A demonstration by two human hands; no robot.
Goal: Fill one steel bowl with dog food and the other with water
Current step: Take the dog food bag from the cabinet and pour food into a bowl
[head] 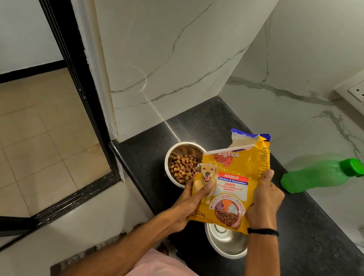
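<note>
Your fingers [204, 188] are clamped on the yellow dog food bag [229, 185]. The left hand [190, 206] grips its left edge with the thumb pressed across the printed front, and the right hand [262, 206] wraps its right edge, thumb pointing up the side. You hold the bag upright over the black counter [310, 235], its torn top open. Just behind it to the left stands the far steel bowl [168, 156], holding a heap of brown kibble [182, 167]. The near steel bowl [227, 243] sits below the bag's bottom edge, partly hidden, and what shows of its inside is bare metal. To the right, a capped green bottle [317, 174] lies tilted against the marble wall [291, 59]. A black band [263, 231] circles your right wrist.
</note>
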